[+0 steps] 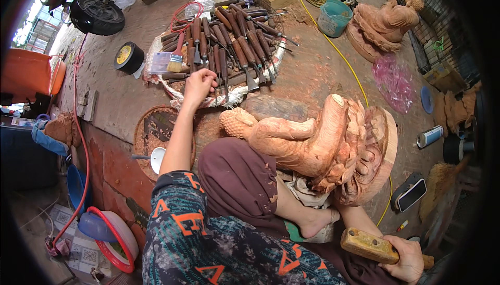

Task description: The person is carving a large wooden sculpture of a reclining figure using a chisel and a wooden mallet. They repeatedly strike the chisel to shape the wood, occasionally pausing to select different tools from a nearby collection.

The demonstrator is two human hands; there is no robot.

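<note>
My left hand (pixel 200 85) reaches to the near edge of a round tray of carving chisels (pixel 245 51), its fingers curled together by the lowest handles and blades. Whatever those fingers hold, if anything, is hidden. Low on the right, my right hand (pixel 408 260) is wrapped round a worn, yellowish wooden mallet (pixel 369 246). A carved wooden seated figure (pixel 297 139) lies on its side against my legs, its knobbly head to the left and its round base to the right. A paintbrush (pixel 177 58) with a reddish handle rests on the tray beside a clear plastic box (pixel 159 63).
A second carved figure (pixel 388 22) stands at the far right near a teal bucket (pixel 335 18). A yellow cable (pixel 346 51) crosses the floor. Left of my knee lies a round board (pixel 143 152) with a white ladle (pixel 157 159). A phone (pixel 411 195) lies at the right.
</note>
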